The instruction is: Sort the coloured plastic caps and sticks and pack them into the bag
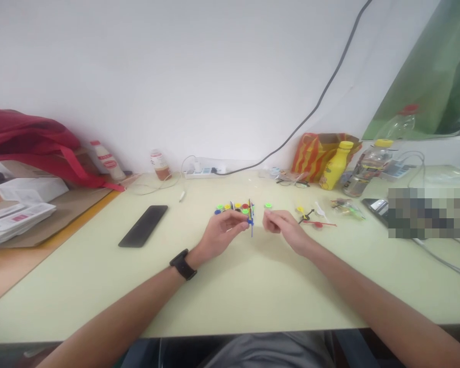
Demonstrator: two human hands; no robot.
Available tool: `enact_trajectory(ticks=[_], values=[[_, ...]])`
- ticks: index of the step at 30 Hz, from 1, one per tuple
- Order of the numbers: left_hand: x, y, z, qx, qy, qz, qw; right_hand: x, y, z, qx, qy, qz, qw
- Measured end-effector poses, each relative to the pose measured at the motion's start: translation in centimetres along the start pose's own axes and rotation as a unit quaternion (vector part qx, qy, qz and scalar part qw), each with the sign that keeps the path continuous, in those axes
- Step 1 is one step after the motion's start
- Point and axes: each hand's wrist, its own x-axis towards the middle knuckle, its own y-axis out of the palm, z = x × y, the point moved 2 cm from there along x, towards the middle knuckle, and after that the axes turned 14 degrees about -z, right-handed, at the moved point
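Observation:
Between the thumb and fingertips of my left hand (225,232) is a small blue plastic piece (251,222), which has a thin pointed stem reaching down. My right hand (285,227) is just to the right of it, its fingers curled together; whatever they may hold is hidden. Behind my left hand lie several small round plastic pieces (227,207) in blue, green, yellow and red. A single green round piece (268,205) lies behind my right hand. To the right of that hand are thin black (305,215), red (322,224) and white (321,210) plastic pieces.
A black phone (143,226) lies on the table (222,301) at left. By the wall stand a power strip (205,173), a drink bottle (161,166), a striped bag (304,156), a yellow bottle (335,166) and a clear bottle (368,168). White boxes (32,190) sit far left.

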Motion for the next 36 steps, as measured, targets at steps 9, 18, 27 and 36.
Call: enact_trajectory(ticks=[9, 18, 27, 36], values=[[-0.08, 0.11, 0.04, -0.018, -0.015, -0.006, 1.0, -0.19, -0.06, -0.2, -0.013, 0.028, 0.028, 0.999], [-0.13, 0.19, -0.2, -0.031, -0.026, 0.002, 0.999, -0.39, 0.28, -0.03, -0.008, -0.015, -0.017, 1.0], [-0.14, 0.02, 0.2, -0.026, -0.015, 0.02, 0.999, -0.73, 0.49, -0.37, -0.064, -0.031, 0.04, 0.997], [-0.17, 0.06, -0.16, -0.026, -0.015, 0.016, 0.999, -0.92, 0.65, -0.3, -0.093, -0.059, 0.038, 0.993]])
